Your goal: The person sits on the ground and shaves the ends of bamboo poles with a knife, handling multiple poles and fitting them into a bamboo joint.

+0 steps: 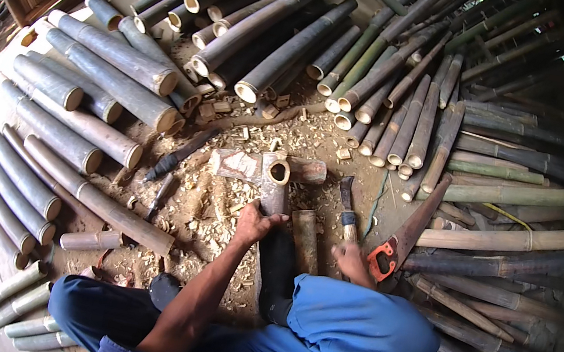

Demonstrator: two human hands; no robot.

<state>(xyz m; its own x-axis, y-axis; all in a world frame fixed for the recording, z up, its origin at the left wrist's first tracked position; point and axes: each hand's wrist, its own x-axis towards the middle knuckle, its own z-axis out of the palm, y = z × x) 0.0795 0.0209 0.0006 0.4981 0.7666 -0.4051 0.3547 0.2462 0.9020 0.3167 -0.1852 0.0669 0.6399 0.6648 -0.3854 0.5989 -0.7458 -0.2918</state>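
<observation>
My left hand (259, 223) is closed around the lower part of a bamboo tube (272, 193). The tube's hollow cut end points away from me and rests on a short bamboo log (238, 164) lying crosswise. My foot in a black sock (278, 272) lies along the tube's near end. To the right, my right hand (351, 260) is closed at the handle end of a knife (347, 200) with a dark blade and a bound collar; my knee partly hides this hand. Between my hands lies a short split bamboo piece (305, 240).
A saw (406, 234) with an orange handle lies right of the knife. Pale wood chips (215, 221) cover the ground. Cut bamboo poles lie left (112, 54), ahead (295, 51) and right (510, 240). A dark sheath-like object (181, 153) lies left of the crosswise log.
</observation>
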